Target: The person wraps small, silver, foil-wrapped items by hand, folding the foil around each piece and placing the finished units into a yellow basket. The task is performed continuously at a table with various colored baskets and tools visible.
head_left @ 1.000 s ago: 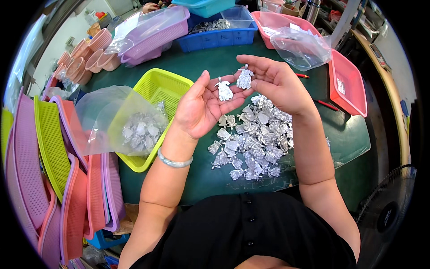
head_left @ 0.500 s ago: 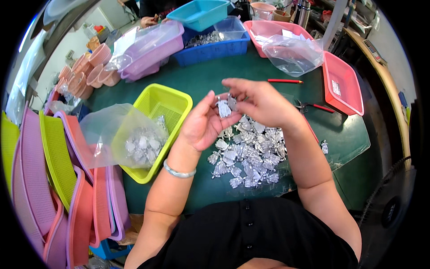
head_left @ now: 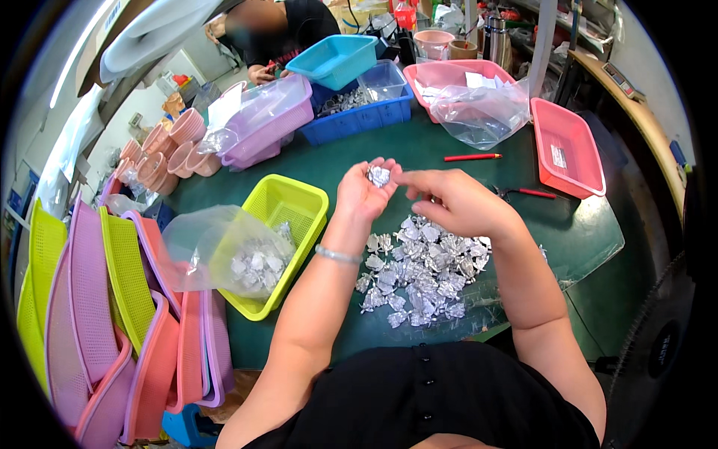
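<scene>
My left hand point(head_left: 360, 196) is palm up, with a small silvery metal piece point(head_left: 379, 176) resting at its fingers. Just to the right is my right hand point(head_left: 460, 198), its index finger stretched toward that piece and its thumb apart below; I see nothing held in it. Below both hands, a heap of similar silvery, jagged metal pieces point(head_left: 422, 273) is spread over the green tabletop point(head_left: 359, 156). Left of my left forearm stands a lime-green basket point(head_left: 318, 206). A clear plastic bag point(head_left: 196, 243) lies partly in it, with more silvery pieces inside.
Stacked colored baskets point(head_left: 90, 314) crowd the left. A blue bin point(head_left: 359, 120), a purple bin point(head_left: 277, 120) and a pink bin point(head_left: 419, 75) line the far side. At right are a red tray point(head_left: 572, 176), a red pen-like stick point(head_left: 473, 157) and red-handled pliers point(head_left: 535, 193). A co-worker point(head_left: 299, 30) sits beyond.
The view has tilted, showing more of the far side. My right hand's fingers have drawn back from the piece in my left palm, and my left hand has moved farther from my body.
</scene>
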The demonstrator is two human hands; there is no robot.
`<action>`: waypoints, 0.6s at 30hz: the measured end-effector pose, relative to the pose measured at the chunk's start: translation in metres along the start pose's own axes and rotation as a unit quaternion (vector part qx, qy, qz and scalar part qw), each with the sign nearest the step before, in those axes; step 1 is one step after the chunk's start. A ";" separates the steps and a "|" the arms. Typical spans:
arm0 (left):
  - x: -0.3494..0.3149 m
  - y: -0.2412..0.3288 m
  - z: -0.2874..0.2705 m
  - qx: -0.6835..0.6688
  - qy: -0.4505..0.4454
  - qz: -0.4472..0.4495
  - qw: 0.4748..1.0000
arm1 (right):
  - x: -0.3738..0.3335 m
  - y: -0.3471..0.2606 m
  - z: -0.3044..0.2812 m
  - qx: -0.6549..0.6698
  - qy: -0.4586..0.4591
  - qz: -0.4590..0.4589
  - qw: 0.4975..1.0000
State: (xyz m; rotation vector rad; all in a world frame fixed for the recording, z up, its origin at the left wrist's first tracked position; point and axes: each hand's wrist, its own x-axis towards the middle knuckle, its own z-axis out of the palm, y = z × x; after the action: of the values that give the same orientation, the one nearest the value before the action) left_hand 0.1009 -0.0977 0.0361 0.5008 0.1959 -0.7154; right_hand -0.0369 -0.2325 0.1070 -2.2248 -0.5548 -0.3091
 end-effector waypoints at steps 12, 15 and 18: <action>0.134 0.100 0.079 0.029 0.069 0.161 0.984 | -0.098 0.002 -0.018 0.052 0.069 0.144 0.986; 0.149 0.098 0.057 0.075 -0.026 0.158 0.984 | -0.100 0.004 -0.019 0.033 0.068 0.195 0.978; 0.129 0.069 0.053 0.126 0.051 0.169 0.976 | -0.094 0.014 -0.007 -0.048 0.103 0.123 0.986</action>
State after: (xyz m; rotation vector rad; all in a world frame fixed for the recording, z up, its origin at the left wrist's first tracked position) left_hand 0.2431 -0.1542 0.0644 0.7928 0.1105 -0.3822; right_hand -0.1129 -0.2729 0.0656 -2.2899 -0.1550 -0.4376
